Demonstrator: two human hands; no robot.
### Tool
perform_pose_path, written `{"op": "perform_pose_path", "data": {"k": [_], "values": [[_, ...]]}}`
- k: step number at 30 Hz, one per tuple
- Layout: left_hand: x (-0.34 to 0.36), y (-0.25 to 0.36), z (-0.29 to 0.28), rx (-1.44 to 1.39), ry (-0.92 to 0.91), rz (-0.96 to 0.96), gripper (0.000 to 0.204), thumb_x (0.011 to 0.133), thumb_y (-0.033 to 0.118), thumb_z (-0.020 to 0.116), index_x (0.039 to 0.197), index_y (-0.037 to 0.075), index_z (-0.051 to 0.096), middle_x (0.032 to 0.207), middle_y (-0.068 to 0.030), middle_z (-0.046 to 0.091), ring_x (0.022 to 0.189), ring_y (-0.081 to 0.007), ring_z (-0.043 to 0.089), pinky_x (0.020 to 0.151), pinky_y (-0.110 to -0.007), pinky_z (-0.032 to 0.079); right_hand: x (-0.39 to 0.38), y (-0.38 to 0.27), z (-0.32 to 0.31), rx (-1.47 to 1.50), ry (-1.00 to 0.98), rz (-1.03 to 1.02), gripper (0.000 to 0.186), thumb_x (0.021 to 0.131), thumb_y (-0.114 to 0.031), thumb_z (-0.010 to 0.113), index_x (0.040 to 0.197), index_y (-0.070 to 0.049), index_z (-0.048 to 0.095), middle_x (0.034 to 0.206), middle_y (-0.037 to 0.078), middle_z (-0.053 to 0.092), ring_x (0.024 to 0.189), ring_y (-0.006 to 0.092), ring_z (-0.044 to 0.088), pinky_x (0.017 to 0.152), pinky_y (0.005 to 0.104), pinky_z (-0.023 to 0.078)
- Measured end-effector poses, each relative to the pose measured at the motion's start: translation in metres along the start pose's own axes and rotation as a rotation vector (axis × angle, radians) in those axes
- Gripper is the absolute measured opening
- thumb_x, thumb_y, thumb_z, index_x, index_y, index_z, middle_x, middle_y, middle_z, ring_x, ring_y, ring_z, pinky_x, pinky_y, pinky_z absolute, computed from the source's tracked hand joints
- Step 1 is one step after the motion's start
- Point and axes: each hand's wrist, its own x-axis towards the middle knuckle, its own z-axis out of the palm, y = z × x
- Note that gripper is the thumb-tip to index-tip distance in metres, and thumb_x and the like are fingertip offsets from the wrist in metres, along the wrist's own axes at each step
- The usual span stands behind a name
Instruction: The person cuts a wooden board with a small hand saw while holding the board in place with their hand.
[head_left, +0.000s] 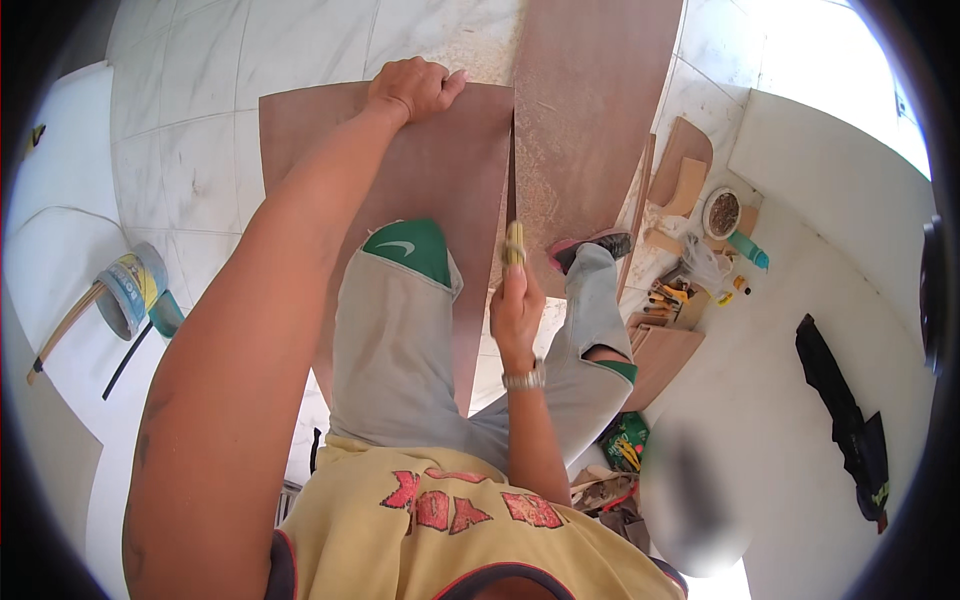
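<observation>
- Left hand (415,88), top centre of frame, clamped over far edge of brown board (330,150)
- Right hand (515,310), mid-frame, fist tight around yellowish tool handle (514,243) at board's right edge

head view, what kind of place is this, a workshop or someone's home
Probably a room under fit-out or carpentry work, not a set-up workshop. Brown plywood sheets lie on a marble-tiled floor, offcuts and hand tools are scattered beside them, and a tipped paint can lies on the left.

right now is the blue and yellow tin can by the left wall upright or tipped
Tipped: the blue and yellow tin can lies on its side on the white floor, round end showing.
</observation>
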Motion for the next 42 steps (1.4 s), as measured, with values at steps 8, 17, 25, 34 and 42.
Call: {"op": "perform_pose_path", "data": {"k": [8,17,25,34,42], "values": [[0.01,0.027,-0.006,-0.03,-0.007,0.06,0.064,0.107,0.059,0.04,0.086,0.014,0.08,0.088,-0.015,0.078,0.087,-0.0377,0.074,0.084,-0.05,0.059,0.148,-0.049,0.026,-0.154,0.077,-0.292,0.042,0.113,-0.031,0.047,0.123,0.004,0.068,0.075,-0.006,0.048,0.064,0.007,0.036,0.055,0.0298,0.033],[0.0,0.011,-0.007,-0.016,0.0,0.033,0.065,0.107,0.06,0.04,0.085,0.014,0.08,0.087,-0.0153,0.078,0.085,-0.0378,0.074,0.081,-0.05,0.059,-0.004,-0.01,0.002,-0.019,0.089,-0.039,0.042,0.113,-0.036,0.047,0.11,0.0,0.068,0.066,-0.006,0.045,0.054,0.0026,0.04,0.047,0.0241,0.031],[0.001,0.012,-0.006,-0.018,-0.028,0.019,0.064,0.108,0.059,0.039,0.087,0.015,0.081,0.087,-0.0151,0.078,0.085,-0.0377,0.074,0.082,-0.049,0.059,0.095,-0.009,0.018,-0.053,0.027,-0.146,0.039,0.112,-0.033,0.05,0.109,0.001,0.069,0.07,-0.004,0.045,0.061,0.006,0.038,0.053,0.0298,0.033],[0.011,0.034,-0.015,0.008,-0.059,0.048,0.068,0.107,0.063,0.038,0.096,0.013,0.083,0.098,-0.0137,0.08,0.096,-0.0341,0.076,0.087,-0.047,0.06,0.15,-0.048,0.026,-0.183,0.133,-0.38,0.04,0.112,-0.039,0.049,0.099,-0.004,0.065,0.065,-0.004,0.048,0.053,0.0049,0.042,0.048,0.0266,0.034],[0.003,0.004,-0.001,0.004,-0.043,0.041,0.063,0.107,0.061,0.04,0.09,0.015,0.081,0.09,-0.015,0.078,0.088,-0.0381,0.074,0.084,-0.05,0.059,-0.009,-0.003,-0.002,-0.055,0.009,-0.019,0.054,0.113,-0.033,0.048,0.156,0.0,0.054,0.073,-0.009,0.047,0.06,0.0009,0.041,0.052,0.0228,0.032]]}}
